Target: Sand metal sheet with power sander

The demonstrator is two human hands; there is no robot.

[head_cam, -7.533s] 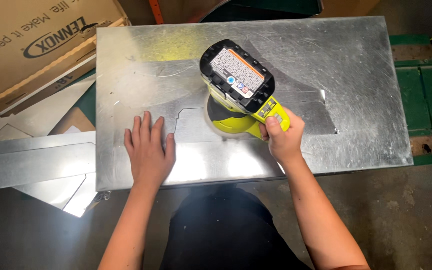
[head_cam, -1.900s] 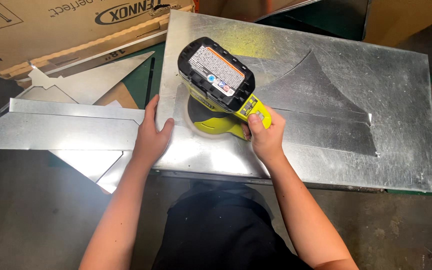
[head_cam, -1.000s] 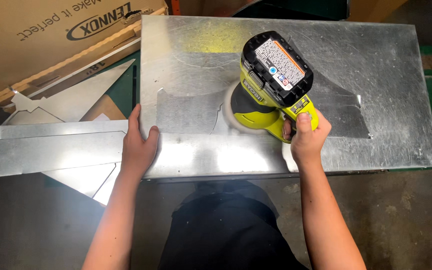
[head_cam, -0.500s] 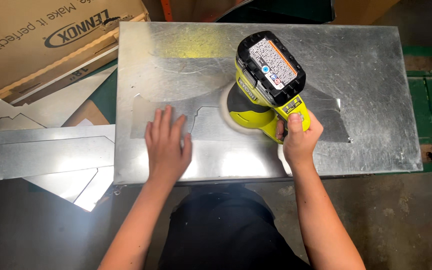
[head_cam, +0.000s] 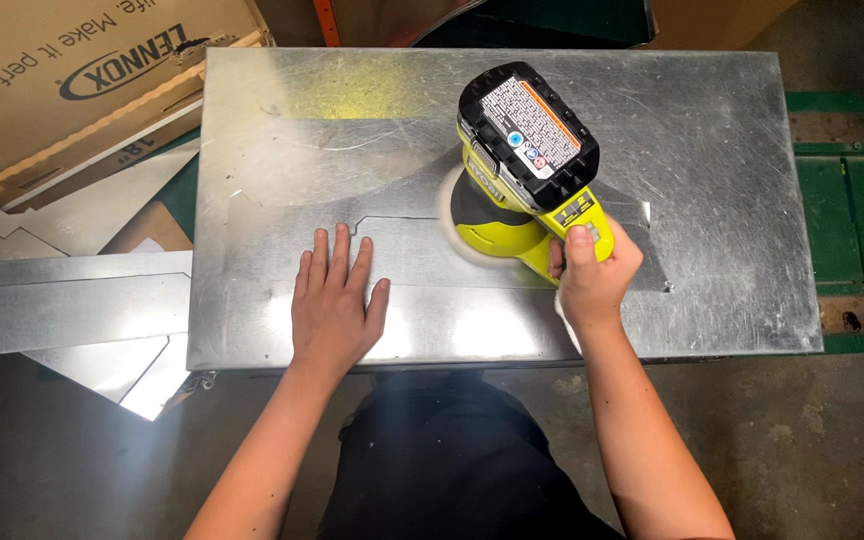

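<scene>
- Sander (head_cam: 517,180), lime green with a black battery pack on top, is sitting near the middle of the metal sheet (head_cam: 712,150), a little toward the right.
- Its round pad (head_cam: 452,225) is pressing flat on a thinner cut piece (head_cam: 392,250) of metal that is lying on top of the sheet.
- Right hand (head_cam: 592,280) is wrapping tight around the sander's handle, with the thumb lying along the top.
- Left hand (head_cam: 334,310) is lying flat and open on the cut piece, fingers spread and pointing away from the person, holding nothing.
- Both hands are staying apart, with the left one just to the left of the sander's pad and not touching it.
- Cut piece is showing a stepped notch just past the left fingertips.
- Sheet is shining and showing many fine scratches.
- Green bench (head_cam: 852,220) is poking out from under the sheet on the right.
- More metal scraps (head_cam: 62,300) are lying to the left of the sheet, touching its edge.
- Cardboard box (head_cam: 62,90) is sitting beyond the scraps, at the far left.
- Person's dark clothes (head_cam: 452,460) are showing between the arms, above a grey floor (head_cam: 822,440).
</scene>
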